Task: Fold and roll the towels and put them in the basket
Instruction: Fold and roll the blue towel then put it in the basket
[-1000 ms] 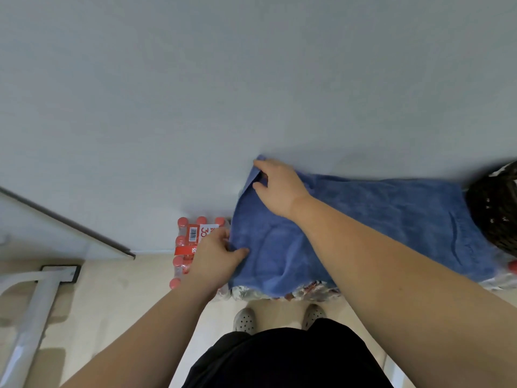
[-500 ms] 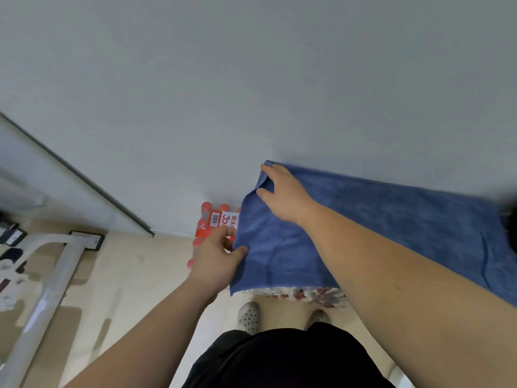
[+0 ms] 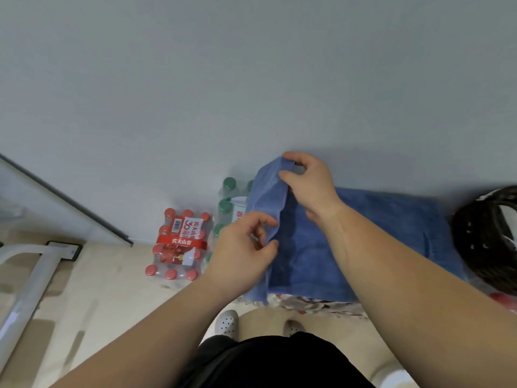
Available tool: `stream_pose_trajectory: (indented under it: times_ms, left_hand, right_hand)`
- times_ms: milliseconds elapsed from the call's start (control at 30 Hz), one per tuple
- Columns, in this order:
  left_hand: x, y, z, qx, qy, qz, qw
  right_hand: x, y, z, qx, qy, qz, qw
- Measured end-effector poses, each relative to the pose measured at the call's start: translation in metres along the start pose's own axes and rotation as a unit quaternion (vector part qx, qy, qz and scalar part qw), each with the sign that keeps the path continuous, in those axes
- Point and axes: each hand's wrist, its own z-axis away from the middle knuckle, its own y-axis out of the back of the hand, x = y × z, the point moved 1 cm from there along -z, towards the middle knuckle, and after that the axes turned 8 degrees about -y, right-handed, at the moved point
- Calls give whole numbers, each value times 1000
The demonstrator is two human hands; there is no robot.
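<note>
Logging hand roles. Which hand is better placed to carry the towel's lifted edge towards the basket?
Right, probably: the right hand pinches the blue towel at its far corner; the basket sits on that side.

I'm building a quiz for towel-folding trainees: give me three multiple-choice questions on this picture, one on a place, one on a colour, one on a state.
1. Where is the basket relative to the towel? A) at its left B) at its right C) on top of it
2. What colour is the towel? A) blue B) white C) yellow
3. The towel's left edge is: A) lying flat B) rolled tight C) lifted, pinched by the left hand and right hand

Answers: 1 B, the dark basket sits by the towel's right end; 2 A, the cloth is plainly blue; 3 C, both hands hold that edge up.
</note>
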Motion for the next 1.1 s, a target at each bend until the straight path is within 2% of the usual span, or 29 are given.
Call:
stream_pose_trajectory:
  times_ms: [167,267,367,533,633,733,900,1100]
  left_hand:
    - [38,-88,-1,-63,-34,-56,996]
    - [48,-137,0,-85,-24,-77,993]
    - [43,-176,-4,-107,7,-111,988]
    - [33,-208,-5,-149,40,-197,968]
    - [31,-211,-4,-142,54,-220,964]
    - [36,-210,-3,-119,63,-197,971]
    - [66,-212,-4,-87,48,-133,986]
    - [73,-256,-5,-165,18,-125,978]
  right_hand:
    - [10,83,-1,20,20,10,1000]
    - [29,129,-9,18,13,34,999]
    - [57,159,-16,-17,-8,106,994]
    - [98,172,-18,-115,-21,256,960]
    - [103,168,-19,-126,-12,255,959]
    - [96,168,-18,-131,8,242,961]
    - [81,193,-17,-102,44,210,971]
    - [99,237,-19,-16,42,278,960]
